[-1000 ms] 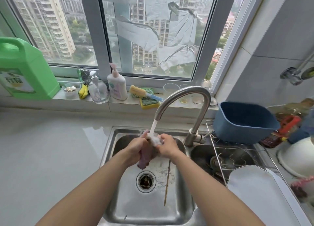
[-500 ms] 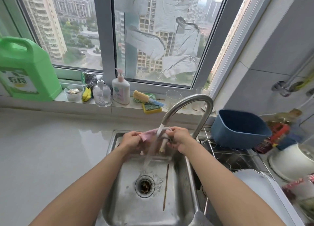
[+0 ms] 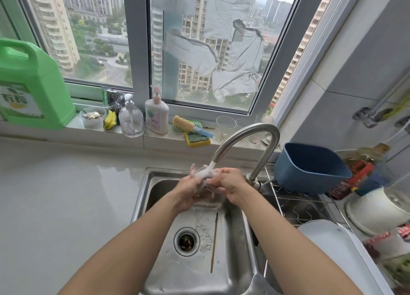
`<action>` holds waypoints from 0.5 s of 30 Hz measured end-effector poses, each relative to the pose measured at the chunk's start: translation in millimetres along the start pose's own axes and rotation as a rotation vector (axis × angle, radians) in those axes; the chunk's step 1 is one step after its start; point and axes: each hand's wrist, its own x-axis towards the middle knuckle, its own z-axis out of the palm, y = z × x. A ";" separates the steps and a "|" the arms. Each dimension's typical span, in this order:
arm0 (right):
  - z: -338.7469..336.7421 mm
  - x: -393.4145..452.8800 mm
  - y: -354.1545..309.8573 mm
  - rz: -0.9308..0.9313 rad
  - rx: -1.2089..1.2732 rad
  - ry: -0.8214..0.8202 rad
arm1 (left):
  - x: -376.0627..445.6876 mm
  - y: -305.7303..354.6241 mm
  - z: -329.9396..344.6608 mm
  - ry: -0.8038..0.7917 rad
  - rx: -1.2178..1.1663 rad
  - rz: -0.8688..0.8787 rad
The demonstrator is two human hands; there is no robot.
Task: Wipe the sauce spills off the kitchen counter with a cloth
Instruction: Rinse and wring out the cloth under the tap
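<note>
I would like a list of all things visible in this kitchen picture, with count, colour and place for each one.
cloth: one, pinkish, bunched under the running water
faucet: one, silver, behind the sink
sink: one, steel, centre
stick: one, brown, on the sink floor
counter: one, pale grey, left of the sink
jug: one, green, left on the sill
pump bottles: two, one clear and one white, on the sill
sponge: one, yellow and green, on the sill
basin: one, blue, on the rack at right
left hand: one, grips the cloth
right hand: one, grips the cloth
</note>
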 end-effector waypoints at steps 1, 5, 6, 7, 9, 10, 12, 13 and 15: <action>-2.6 1.6 1.5 -0.025 -0.052 0.025 | -0.1 1.9 -2.4 0.000 0.016 0.005; -16.3 8.0 4.8 -0.121 -0.313 0.120 | 3.9 10.9 -16.0 0.057 0.094 0.007; -20.6 10.4 4.5 -0.141 -0.381 0.145 | 5.2 13.4 -18.9 0.118 0.140 0.026; -24.8 12.5 4.4 -0.164 -0.452 0.172 | 6.9 15.8 -23.1 0.197 0.237 0.057; -31.2 13.1 3.0 -0.222 -0.623 0.192 | 8.5 22.5 -33.5 0.270 0.530 0.122; -33.3 11.8 2.7 -0.252 -0.719 0.187 | 7.2 26.5 -37.1 0.260 0.624 0.146; -37.2 7.2 3.5 -0.292 -0.849 0.198 | 1.9 39.9 -38.7 0.232 0.715 0.197; -38.8 5.6 5.7 -0.294 -0.875 0.209 | 0.9 46.0 -39.6 0.238 0.776 0.232; -39.6 6.6 14.7 -0.244 -0.840 0.219 | -1.7 58.1 -39.4 0.264 0.926 0.324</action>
